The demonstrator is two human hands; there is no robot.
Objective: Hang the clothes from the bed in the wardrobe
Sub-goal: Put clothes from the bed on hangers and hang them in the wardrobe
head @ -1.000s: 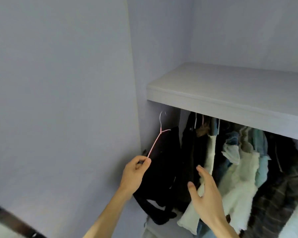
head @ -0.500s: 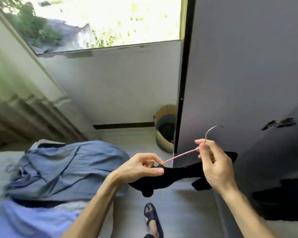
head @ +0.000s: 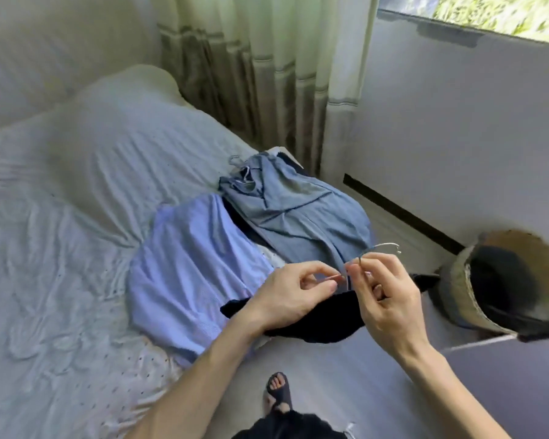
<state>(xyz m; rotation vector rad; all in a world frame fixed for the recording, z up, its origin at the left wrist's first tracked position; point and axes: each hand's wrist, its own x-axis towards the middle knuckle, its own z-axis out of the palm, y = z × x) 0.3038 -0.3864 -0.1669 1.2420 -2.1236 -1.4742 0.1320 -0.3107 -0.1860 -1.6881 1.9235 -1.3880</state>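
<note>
both hands (head: 286,296) (head: 384,289) pinched the hanger (head: 379,247) with fingers closed, black garment (head: 314,321) draped beneath, remaining clothes (head: 292,204) on bed (head: 61,217) far left.

Setting: a home bedroom. Evidence: a bed (head: 61,217) with wrinkled pale sheet and a pillow (head: 133,87) at its head, loose clothes (head: 235,236) piled near its edge, striped floor-length curtains (head: 267,74) beside a window (head: 501,14). A woven basket (head: 466,280) stands on the floor against the wall.

Soft daylight from the window (head: 501,14); wide-angle edges bend, slight blur.
</note>
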